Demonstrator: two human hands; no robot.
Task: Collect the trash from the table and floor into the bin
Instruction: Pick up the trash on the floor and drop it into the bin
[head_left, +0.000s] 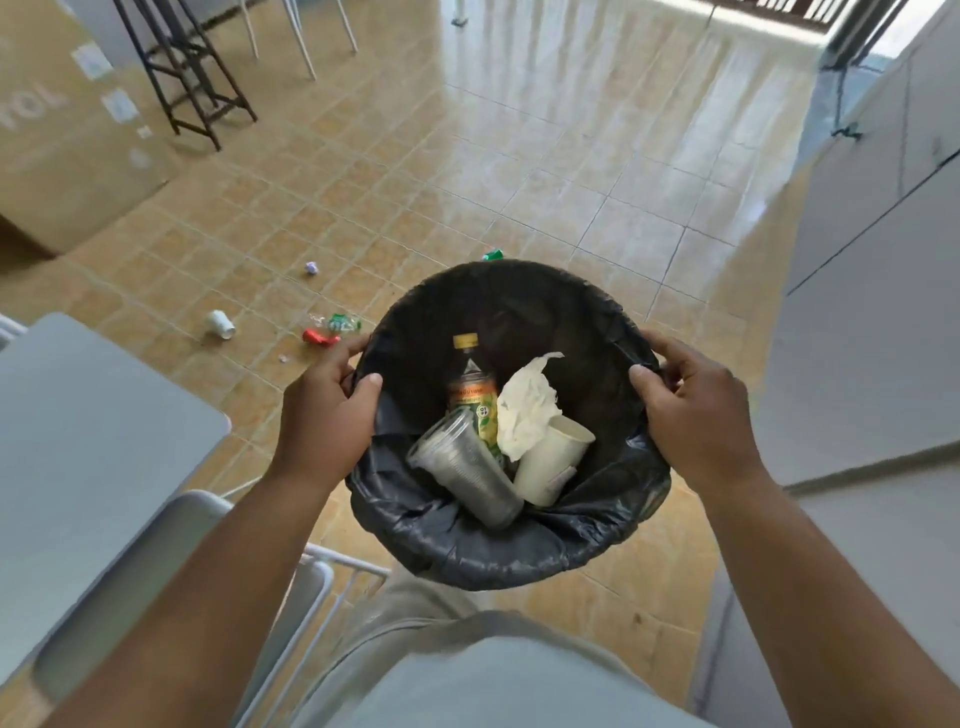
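Observation:
I hold a round bin (519, 291) lined with a black bag in front of me, above the tiled floor. My left hand (324, 410) grips its left rim and my right hand (696, 410) grips its right rim. Inside lie a bottle with a yellow cap (467, 384), a clear plastic cup (467, 473), a white paper cup (553, 457) and a crumpled tissue (527, 405). On the floor to the left lie a white can (221, 323), a red wrapper (318, 338), a green and clear wrapper (340, 323), a small paper ball (310, 268) and a green scrap (492, 254) beyond the bin.
A grey table (78, 441) stands at the left with a white chair (171, 551) by it. A large cardboard box (62, 130) and a black metal stand (192, 78) are at the far left. White cabinets (857, 260) line the right side.

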